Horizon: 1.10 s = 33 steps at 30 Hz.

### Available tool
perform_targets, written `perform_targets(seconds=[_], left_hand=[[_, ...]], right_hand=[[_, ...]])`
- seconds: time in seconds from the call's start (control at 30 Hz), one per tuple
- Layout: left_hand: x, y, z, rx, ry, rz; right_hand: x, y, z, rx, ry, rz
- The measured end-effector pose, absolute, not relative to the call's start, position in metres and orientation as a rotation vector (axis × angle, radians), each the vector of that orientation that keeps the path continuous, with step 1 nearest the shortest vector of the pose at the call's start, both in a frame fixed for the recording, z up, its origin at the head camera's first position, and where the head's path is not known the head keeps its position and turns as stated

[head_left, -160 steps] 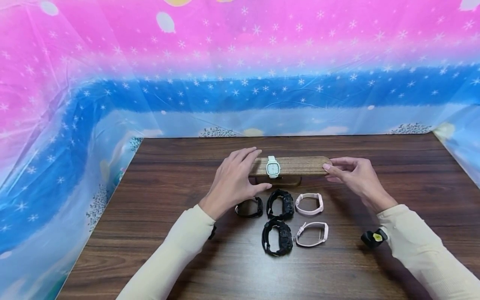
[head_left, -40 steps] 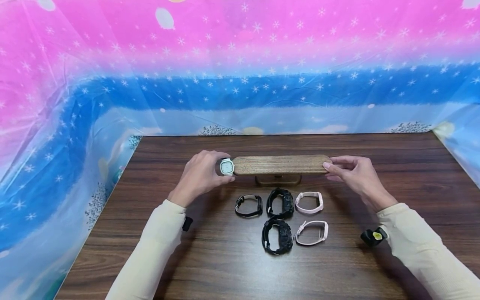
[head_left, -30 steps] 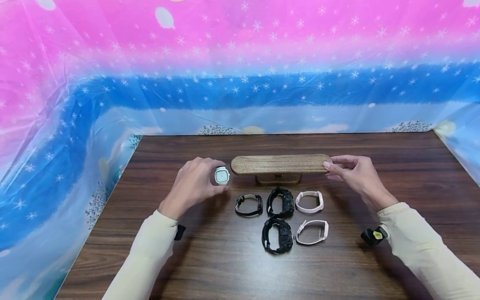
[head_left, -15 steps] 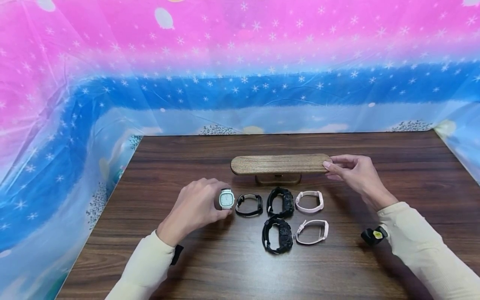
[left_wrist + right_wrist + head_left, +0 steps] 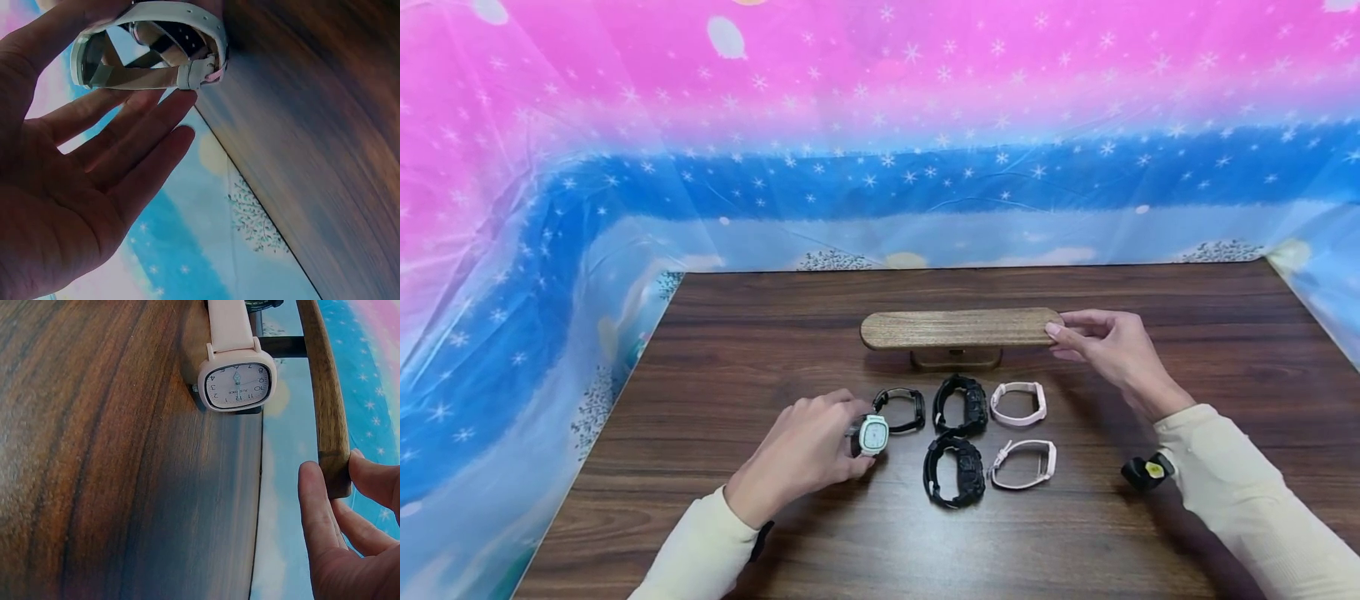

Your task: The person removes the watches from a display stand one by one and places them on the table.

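My left hand (image 5: 801, 454) pinches a pale mint watch (image 5: 873, 436) between thumb and fingers, low over the table beside the slim black watch (image 5: 919, 408). Whether it touches the tabletop cannot be told. The left wrist view shows its buckled strap (image 5: 181, 12) as a closed loop near the fingertips. Thumb and fingers of my right hand (image 5: 1108, 350) grip the right end of a wooden T-shaped watch stand (image 5: 955, 327), whose bar carries nothing. In the right wrist view, a pink watch (image 5: 237, 384) stands in front of that bar (image 5: 328, 400).
Two chunky black watches, one behind (image 5: 976, 407) and one in front (image 5: 972, 477), stand mid-table. Right of them are two pale pink watches, a rear one (image 5: 1041, 403) and a front one (image 5: 1051, 464). A printed cloth (image 5: 880, 183) hangs behind the wooden table (image 5: 775, 325).
My left hand has slid the mint watch off the bar's left end, then carried it toward me and slightly right to beside the slim black watch. My right hand has stayed on the stand.
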<state>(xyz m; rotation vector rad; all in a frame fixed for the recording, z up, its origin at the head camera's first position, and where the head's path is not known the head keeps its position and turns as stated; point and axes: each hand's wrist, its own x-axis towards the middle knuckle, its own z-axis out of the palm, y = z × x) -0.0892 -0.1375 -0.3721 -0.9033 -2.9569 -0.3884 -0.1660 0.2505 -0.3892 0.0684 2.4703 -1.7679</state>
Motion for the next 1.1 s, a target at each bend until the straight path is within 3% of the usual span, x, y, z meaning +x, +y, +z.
perform_targets(seconds=[1.1], left_hand=[[-0.083, -0.107, -0.392, -0.969, -2.948, -0.190]], right_hand=[[-0.167, 0.251, -0.389, 0.068, 2.478, -1.755]])
